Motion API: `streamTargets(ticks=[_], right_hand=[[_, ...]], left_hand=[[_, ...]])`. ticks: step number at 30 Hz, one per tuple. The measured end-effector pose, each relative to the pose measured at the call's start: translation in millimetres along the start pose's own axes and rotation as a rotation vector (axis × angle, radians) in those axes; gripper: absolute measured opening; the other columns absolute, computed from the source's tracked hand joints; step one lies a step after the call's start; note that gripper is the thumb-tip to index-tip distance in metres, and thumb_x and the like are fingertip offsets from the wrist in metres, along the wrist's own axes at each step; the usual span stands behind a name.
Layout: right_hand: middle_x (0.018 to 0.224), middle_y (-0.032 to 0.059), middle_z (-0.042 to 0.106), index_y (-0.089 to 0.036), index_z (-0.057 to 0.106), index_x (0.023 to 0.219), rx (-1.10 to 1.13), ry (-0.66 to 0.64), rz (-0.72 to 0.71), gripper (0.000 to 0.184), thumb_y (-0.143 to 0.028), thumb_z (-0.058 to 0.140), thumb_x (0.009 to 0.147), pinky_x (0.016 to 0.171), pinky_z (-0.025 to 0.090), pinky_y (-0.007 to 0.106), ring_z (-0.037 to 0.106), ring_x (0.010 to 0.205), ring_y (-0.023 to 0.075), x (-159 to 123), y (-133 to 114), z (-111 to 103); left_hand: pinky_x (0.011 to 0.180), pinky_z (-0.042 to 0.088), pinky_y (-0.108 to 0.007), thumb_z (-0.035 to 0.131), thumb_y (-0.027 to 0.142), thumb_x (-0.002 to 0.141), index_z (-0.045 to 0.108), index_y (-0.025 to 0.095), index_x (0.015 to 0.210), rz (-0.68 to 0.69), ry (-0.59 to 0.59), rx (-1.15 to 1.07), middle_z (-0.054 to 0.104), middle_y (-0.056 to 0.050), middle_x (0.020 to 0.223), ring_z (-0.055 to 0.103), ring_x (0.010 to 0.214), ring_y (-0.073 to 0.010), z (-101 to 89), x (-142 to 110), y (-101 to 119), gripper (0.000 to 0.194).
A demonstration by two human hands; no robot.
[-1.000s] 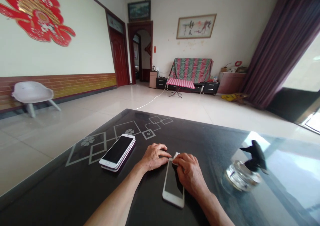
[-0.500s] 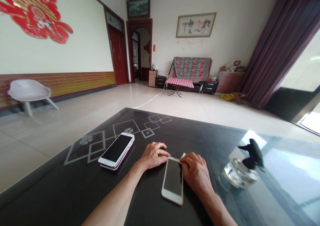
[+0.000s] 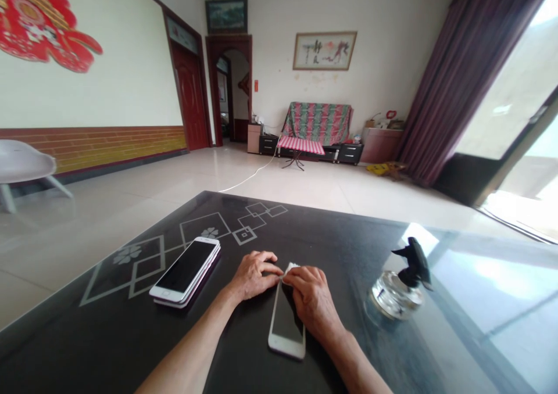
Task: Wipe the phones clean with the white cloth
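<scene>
Shifted leftward since half a second ago, along the far edge of the white phone (image 3: 285,318): the right hand (image 3: 314,298), now just beside the left hand (image 3: 253,275).
Pinching a small white wad (image 3: 292,265) in closely bunched right fingers, partly hidden under them. Resting the left hand palm down, fingers loosely spread, tips at the phone's far left corner; cannot tell whether pressing on it. Between both forearms (image 3: 196,336), face up on the dark table (image 3: 96,347): the phone. To the left, a stack of phones (image 3: 187,271). To the right, well apart from the hands, a clear spray bottle (image 3: 394,296) with a black trigger head (image 3: 412,266).
</scene>
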State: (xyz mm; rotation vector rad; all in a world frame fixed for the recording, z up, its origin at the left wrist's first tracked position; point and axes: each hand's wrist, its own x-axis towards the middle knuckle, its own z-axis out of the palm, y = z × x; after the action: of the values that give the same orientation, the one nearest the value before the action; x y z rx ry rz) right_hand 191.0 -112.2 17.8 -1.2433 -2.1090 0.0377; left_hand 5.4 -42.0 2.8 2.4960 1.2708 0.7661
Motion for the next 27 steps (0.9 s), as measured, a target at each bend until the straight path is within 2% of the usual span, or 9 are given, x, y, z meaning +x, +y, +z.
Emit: streamTargets(ticks=[5, 7, 12, 20, 23, 27], right_hand=[[0.112, 0.0071, 0.06, -0.023, 0.063, 0.107, 0.067, 0.092, 0.044, 0.032, -0.008, 0.045, 0.085, 0.09, 0.045, 0.034, 0.055, 0.102, 0.019, -1.3, 2.1, 4.5], [0.11, 0.0076, 0.059, -0.021, 0.064, 0.104, 0.042, 0.11, 0.072, 0.029, -0.008, 0.047, 0.083, 0.088, 0.047, 0.032, 0.056, 0.099, 0.0186, -0.8, 1.0, 3.5], [0.09, 0.0039, 0.061, -0.022, 0.067, 0.087, -0.077, 0.028, 0.096, 0.024, -0.006, 0.05, 0.079, 0.08, 0.044, 0.028, 0.055, 0.083, 0.0164, 1.0, -3.2, -4.0], [0.08, 0.0039, 0.059, -0.019, 0.065, 0.075, -0.19, 0.018, 0.232, 0.019, -0.006, 0.052, 0.071, 0.075, 0.038, 0.029, 0.052, 0.077, 0.0169, -1.6, 11.1, -13.4], [0.079, 0.0042, 0.059, -0.019, 0.065, 0.074, -0.233, 0.025, 0.249, 0.018, -0.007, 0.051, 0.073, 0.075, 0.037, 0.029, 0.051, 0.078, 0.0175, -2.3, 13.3, -14.6], [0.087, 0.0041, 0.061, -0.021, 0.067, 0.084, -0.227, -0.004, 0.167, 0.019, -0.012, 0.051, 0.081, 0.077, 0.035, 0.031, 0.051, 0.081, 0.0176, -1.9, 8.1, -14.6]], left_hand=[[0.093, 0.043, -0.033, 0.069, 0.027, 0.077, 0.075, 0.036, 0.085, 0.012, 0.005, -0.003, 0.065, 0.005, 0.112, 0.058, 0.097, -0.0188, 0.3, 0.2, 0.4, 0.014], [0.093, 0.043, -0.033, 0.069, 0.026, 0.077, 0.075, 0.036, 0.085, 0.012, -0.001, 0.003, 0.065, 0.005, 0.112, 0.059, 0.097, -0.0191, -0.6, 0.0, 1.3, 0.014], [0.094, 0.043, -0.032, 0.069, 0.029, 0.077, 0.075, 0.036, 0.086, 0.012, -0.014, 0.013, 0.064, 0.005, 0.115, 0.058, 0.1, -0.0192, -2.1, -0.1, 1.4, 0.013], [0.094, 0.042, -0.032, 0.069, 0.031, 0.078, 0.075, 0.036, 0.087, 0.004, -0.02, 0.001, 0.064, 0.005, 0.114, 0.058, 0.1, -0.0191, -3.3, 0.0, 0.4, 0.013], [0.095, 0.042, -0.033, 0.07, 0.03, 0.077, 0.075, 0.037, 0.087, -0.003, -0.028, -0.003, 0.064, 0.006, 0.115, 0.057, 0.102, -0.02, -4.9, -0.1, 1.6, 0.013], [0.096, 0.041, -0.033, 0.072, 0.03, 0.076, 0.075, 0.037, 0.087, -0.011, -0.025, -0.002, 0.064, 0.006, 0.115, 0.057, 0.102, -0.0202, -5.0, -0.3, 2.1, 0.014]])
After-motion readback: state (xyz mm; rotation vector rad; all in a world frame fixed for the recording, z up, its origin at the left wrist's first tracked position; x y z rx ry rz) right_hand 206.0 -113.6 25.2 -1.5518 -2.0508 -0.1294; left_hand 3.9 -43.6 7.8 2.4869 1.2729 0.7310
